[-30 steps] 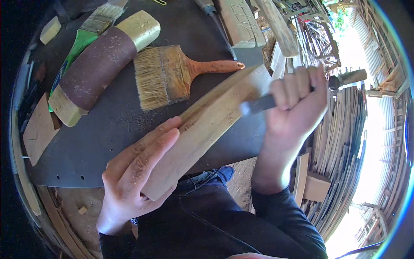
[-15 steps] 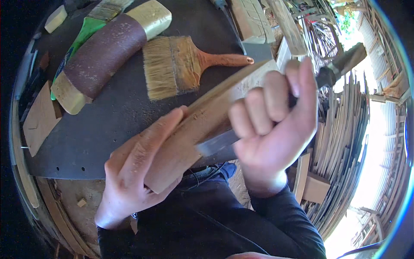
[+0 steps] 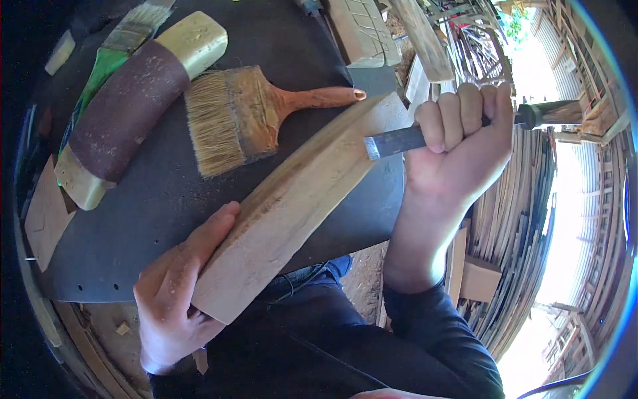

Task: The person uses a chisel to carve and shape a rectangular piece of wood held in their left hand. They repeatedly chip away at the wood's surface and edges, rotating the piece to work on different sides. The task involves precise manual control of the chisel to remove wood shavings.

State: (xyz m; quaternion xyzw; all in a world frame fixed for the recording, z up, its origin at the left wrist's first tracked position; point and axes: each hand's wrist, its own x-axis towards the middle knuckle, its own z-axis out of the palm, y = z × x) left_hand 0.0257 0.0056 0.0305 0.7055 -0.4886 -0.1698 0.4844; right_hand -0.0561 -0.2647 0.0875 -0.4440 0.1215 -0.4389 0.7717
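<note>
My left hand (image 3: pixel 174 292) grips the near end of a long, slightly curved piece of wood (image 3: pixel 292 213), thumb along its upper edge and fingers beneath. The wood slants away to the upper right across the dark tabletop. My right hand (image 3: pixel 465 136) is closed round the blade of a chisel (image 3: pixel 397 142). Its flat, bright cutting end points left, over the wood's right edge near the far half; whether it touches cannot be told. The chisel's handle (image 3: pixel 555 113) sticks out to the right beyond my fist.
On the dark table (image 3: pixel 159 233) lie a wide paintbrush (image 3: pixel 256 116), a wood block wrapped in brown sandpaper (image 3: pixel 129 103), a green-handled brush (image 3: pixel 106 66) and a flat wood offcut (image 3: pixel 50 213). A marked wooden block (image 3: pixel 364 33) lies at the back. Stacked wood strips (image 3: pixel 512 219) stand at right.
My right hand has moved up and to the right with the chisel, away from the wood's near part. The view has shifted slightly; my left hand keeps its grip on the wood.
</note>
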